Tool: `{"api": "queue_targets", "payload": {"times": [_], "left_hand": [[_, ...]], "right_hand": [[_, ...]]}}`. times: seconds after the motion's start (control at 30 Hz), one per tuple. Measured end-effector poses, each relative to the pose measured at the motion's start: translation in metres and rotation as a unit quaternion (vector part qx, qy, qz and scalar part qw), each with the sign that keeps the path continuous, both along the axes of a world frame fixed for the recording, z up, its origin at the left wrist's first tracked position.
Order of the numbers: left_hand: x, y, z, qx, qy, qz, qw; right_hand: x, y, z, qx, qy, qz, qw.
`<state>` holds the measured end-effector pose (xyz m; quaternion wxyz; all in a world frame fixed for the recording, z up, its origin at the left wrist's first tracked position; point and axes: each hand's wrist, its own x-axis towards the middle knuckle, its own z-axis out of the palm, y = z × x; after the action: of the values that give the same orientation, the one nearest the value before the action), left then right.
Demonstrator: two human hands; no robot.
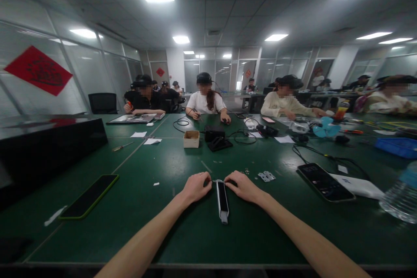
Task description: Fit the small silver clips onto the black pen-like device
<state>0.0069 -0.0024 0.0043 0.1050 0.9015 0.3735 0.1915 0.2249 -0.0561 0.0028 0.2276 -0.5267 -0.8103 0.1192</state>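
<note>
A long, narrow white device (223,203) with a black face lies on the green table, pointing away from me. At its far end, my left hand (197,186) is closed on the left side, thumb and fingers pinched together. My right hand (243,186) is also closed, with its fingertips against the far right edge of the device. Whatever sits between the fingertips of either hand is too small to make out. Just beyond my right hand lie several small rings (246,171) and some flat metal plates (266,177).
A green-edged phone (89,196) lies left; another phone (325,182), a white power bank (358,186) and a water bottle (402,195) stand or lie right. Ahead are a small box (191,139) and a black stand (219,139). Co-workers sit across the table.
</note>
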Motion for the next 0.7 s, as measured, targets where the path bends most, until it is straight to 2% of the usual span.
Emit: {"api": "queue_targets", "payload": {"times": [0.43, 0.7], "left_hand": [[-0.0022, 0.0031, -0.0010, -0.074, -0.056, 0.004, 0.996], [-0.0026, 0.0015, 0.0007, -0.080, -0.084, -0.009, 0.993]], "right_hand": [[0.0021, 0.0023, -0.0034, -0.022, 0.025, 0.005, 0.999], [0.0009, -0.0004, 0.0007, -0.025, 0.025, 0.005, 0.999]]}}
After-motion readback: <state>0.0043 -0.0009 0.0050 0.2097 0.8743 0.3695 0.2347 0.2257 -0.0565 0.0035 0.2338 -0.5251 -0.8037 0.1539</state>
